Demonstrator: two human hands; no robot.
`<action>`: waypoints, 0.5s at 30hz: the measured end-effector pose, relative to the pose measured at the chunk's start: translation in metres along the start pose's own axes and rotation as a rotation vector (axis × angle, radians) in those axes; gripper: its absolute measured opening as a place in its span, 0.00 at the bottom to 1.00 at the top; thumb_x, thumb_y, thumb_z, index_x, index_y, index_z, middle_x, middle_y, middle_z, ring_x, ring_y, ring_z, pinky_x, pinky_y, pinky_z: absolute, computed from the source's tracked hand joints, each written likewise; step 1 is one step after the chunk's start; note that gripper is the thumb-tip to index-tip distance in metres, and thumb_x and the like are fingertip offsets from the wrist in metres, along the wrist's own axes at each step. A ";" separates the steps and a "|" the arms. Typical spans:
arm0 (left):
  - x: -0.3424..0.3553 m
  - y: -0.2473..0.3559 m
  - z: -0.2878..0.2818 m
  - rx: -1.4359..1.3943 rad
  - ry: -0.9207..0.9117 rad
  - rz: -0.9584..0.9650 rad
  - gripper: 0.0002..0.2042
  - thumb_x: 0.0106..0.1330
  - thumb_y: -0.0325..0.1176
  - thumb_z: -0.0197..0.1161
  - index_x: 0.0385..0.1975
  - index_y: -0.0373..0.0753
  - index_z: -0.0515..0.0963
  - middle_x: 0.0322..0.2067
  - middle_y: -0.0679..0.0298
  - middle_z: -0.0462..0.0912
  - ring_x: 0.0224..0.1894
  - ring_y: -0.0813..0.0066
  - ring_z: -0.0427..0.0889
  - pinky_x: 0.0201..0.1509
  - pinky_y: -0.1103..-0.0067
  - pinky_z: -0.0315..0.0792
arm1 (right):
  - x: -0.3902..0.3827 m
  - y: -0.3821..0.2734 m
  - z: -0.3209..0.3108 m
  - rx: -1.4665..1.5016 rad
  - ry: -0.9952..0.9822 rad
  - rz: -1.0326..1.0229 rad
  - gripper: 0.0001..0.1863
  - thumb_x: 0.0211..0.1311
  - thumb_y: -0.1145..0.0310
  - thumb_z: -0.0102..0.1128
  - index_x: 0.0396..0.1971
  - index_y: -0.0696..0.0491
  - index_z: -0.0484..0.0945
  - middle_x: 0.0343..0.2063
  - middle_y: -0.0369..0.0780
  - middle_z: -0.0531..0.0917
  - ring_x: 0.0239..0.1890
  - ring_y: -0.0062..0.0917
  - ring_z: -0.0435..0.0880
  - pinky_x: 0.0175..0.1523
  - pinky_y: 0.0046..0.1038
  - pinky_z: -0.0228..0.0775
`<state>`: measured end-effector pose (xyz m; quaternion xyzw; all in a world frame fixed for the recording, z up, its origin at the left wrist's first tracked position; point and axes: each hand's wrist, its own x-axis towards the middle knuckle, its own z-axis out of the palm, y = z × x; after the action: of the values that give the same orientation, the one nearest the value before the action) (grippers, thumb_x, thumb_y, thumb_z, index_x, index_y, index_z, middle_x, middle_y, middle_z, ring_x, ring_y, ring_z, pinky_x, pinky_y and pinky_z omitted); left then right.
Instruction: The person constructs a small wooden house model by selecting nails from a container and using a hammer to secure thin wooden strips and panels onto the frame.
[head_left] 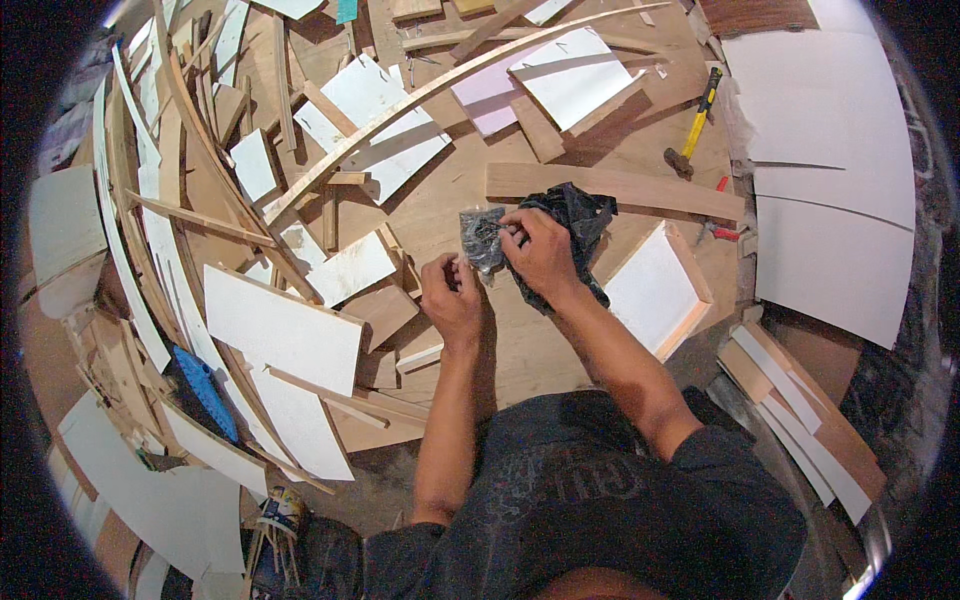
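A small clear plastic bag [478, 230] with dark contents lies on the plywood table [540, 350], against a crumpled black plastic bag [590, 215]. My right hand [540, 260] reaches over both bags, its fingertips closed on something small and dark at the clear bag's right side. My left hand [448, 300], just below and left of the clear bag, has curled fingers pinched near its corner; what they hold is too small to name. Beyond the bags is a long wooden board [620, 188].
Wood offcuts and white panels [280, 330] crowd the table's left and back. A yellow hammer [695, 130] and a red-handled tool [722, 230] lie at the right. A white-faced block [645, 285] is beside my right forearm. Large sheets [820, 180] stand past the right edge.
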<state>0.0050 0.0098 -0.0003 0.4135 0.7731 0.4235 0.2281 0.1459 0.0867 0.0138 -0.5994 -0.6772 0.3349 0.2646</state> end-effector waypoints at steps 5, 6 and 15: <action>0.005 -0.005 0.007 -0.037 -0.068 0.022 0.09 0.69 0.25 0.67 0.46 0.32 0.84 0.42 0.53 0.85 0.40 0.59 0.87 0.45 0.69 0.81 | -0.010 -0.006 0.010 -0.029 -0.087 -0.175 0.19 0.58 0.76 0.71 0.50 0.57 0.84 0.41 0.49 0.86 0.45 0.46 0.87 0.52 0.39 0.80; 0.007 -0.006 0.008 -0.011 -0.079 0.070 0.11 0.69 0.25 0.67 0.49 0.33 0.85 0.43 0.52 0.86 0.42 0.57 0.87 0.47 0.69 0.81 | -0.010 -0.008 0.014 -0.032 -0.086 -0.174 0.19 0.58 0.76 0.71 0.50 0.57 0.84 0.41 0.49 0.86 0.45 0.46 0.87 0.52 0.39 0.80; 0.016 -0.003 0.007 -0.025 -0.120 0.033 0.07 0.67 0.27 0.70 0.42 0.33 0.87 0.39 0.53 0.86 0.41 0.57 0.87 0.46 0.68 0.80 | -0.008 -0.018 0.016 -0.147 -0.076 -0.091 0.21 0.60 0.70 0.71 0.52 0.62 0.80 0.48 0.51 0.77 0.48 0.48 0.84 0.52 0.43 0.81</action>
<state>0.0002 0.0254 -0.0068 0.4477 0.7458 0.4114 0.2722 0.1235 0.0755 0.0183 -0.5726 -0.7361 0.2943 0.2088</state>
